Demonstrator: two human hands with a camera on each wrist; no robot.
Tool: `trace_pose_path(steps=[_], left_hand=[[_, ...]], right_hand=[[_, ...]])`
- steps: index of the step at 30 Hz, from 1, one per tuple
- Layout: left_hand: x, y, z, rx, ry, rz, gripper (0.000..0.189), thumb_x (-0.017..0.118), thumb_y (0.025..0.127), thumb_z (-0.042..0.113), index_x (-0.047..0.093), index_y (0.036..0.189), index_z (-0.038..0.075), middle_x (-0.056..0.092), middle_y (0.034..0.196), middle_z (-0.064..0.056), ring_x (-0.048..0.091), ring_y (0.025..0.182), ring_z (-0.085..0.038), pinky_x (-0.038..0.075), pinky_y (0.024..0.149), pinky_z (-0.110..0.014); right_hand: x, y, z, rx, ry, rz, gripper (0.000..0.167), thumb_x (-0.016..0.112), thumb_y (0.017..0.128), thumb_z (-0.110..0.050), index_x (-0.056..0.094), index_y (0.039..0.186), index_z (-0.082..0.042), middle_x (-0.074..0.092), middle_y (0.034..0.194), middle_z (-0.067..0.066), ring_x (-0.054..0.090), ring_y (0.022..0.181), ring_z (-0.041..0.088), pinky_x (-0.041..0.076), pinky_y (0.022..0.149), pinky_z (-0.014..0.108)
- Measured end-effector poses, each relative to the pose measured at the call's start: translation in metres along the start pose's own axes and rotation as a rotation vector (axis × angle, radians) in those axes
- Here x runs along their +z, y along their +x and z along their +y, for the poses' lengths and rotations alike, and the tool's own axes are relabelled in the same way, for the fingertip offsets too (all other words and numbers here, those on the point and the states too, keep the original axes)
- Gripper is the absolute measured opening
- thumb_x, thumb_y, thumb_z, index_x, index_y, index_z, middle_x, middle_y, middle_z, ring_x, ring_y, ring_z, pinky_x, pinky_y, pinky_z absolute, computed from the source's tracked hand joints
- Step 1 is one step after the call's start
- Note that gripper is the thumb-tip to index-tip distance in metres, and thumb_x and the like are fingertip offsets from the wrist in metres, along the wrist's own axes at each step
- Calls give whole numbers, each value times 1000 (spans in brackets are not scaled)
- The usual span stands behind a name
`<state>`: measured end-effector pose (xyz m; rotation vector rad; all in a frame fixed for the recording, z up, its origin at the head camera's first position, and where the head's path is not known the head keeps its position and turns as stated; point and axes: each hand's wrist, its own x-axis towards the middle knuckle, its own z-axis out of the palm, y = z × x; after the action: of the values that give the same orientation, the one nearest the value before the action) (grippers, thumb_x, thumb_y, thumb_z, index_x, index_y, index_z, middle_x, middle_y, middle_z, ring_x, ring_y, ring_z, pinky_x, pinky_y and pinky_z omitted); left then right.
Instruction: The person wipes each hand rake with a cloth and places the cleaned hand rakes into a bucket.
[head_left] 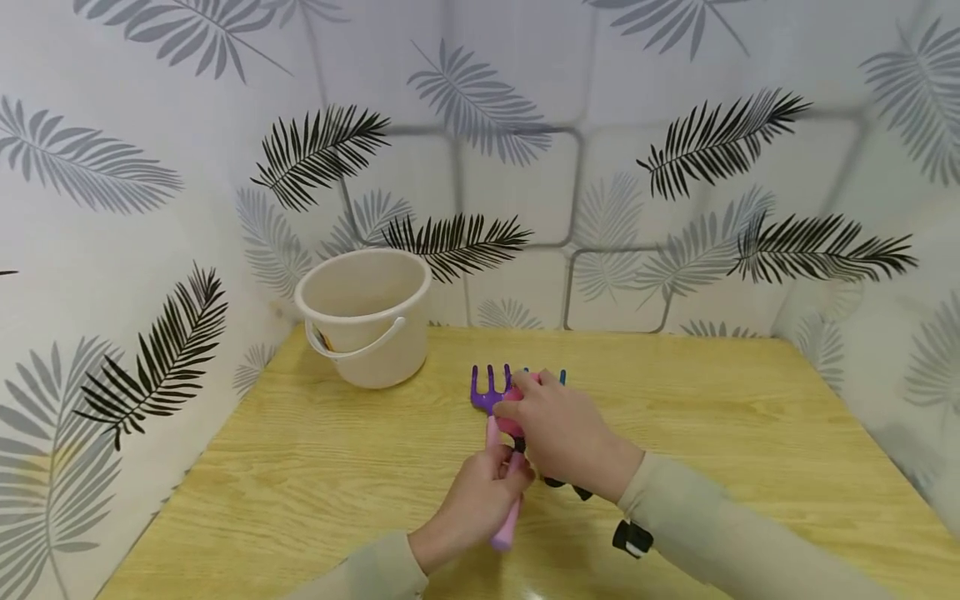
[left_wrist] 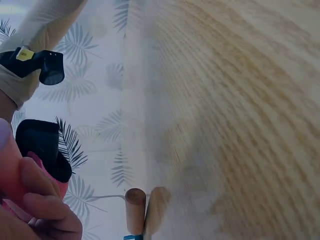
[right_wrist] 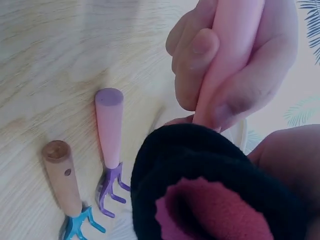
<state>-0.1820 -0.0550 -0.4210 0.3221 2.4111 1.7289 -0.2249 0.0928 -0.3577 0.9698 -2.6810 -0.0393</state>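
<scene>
My left hand (head_left: 480, 492) grips the pink handle (right_wrist: 232, 55) of a tool whose head is hidden. Around the handle's far end sits a pink cloth piece with a thick black cuff (right_wrist: 165, 170), its opening facing the right wrist camera. My right hand (head_left: 562, 429) pinches the pink cloth (head_left: 512, 425) just beyond the left hand. On the table behind the hands lies a purple hand rake (head_left: 490, 402) with a pink handle (right_wrist: 110, 130). Beside it, mostly covered by the right hand in the head view, lies a blue hand rake (right_wrist: 79, 227) with a wooden handle (right_wrist: 62, 177).
A cream bucket (head_left: 375, 350) with its handle down stands at the back left of the wooden table (head_left: 330, 483). Leaf-patterned walls (head_left: 510, 183) rise behind and at both sides. A small black camera (head_left: 633, 537) is strapped to the right wrist.
</scene>
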Motion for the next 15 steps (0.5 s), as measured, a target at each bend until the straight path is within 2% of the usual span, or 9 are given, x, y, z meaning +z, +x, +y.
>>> trace_pose_path(steps=[2,6,8,12,15], left_hand=[[-2,0,0,-3,-7,1,25,55,101,26,64,95,3,59,67,-1,54,56,-11,45,51,-24],[-5,-1,-1,-42,-48,7,26,55,101,26,64,97,2,60,69,-2,54,56,-12,44,51,-24],[-5,-1,-2,-56,-66,12,24,56,100,24,63,100,1,60,70,-4,54,57,-12,45,50,-25],[-3,0,-4,-61,-97,15,24,57,99,23,62,102,0,59,71,-5,54,56,-13,45,49,-25],[-1,0,-5,-54,-107,10,24,58,99,22,63,100,-1,59,69,-5,53,55,-12,44,49,-24]], right_hand=[[-1,1,-1,1,5,-16,39,78,72,-7,75,104,-28,63,117,11,61,94,33,58,52,42],[-6,0,1,8,10,-106,39,89,65,-15,76,100,-27,60,100,6,57,80,27,56,54,38],[-8,-3,5,21,7,-133,34,90,68,-20,77,99,-27,61,98,6,56,77,27,55,53,38],[-9,-7,11,46,-12,-143,17,82,82,-22,79,98,-27,65,102,8,61,79,28,57,51,40],[-10,-10,11,38,-34,-152,19,81,83,-21,78,100,-30,65,102,6,61,79,26,56,50,39]])
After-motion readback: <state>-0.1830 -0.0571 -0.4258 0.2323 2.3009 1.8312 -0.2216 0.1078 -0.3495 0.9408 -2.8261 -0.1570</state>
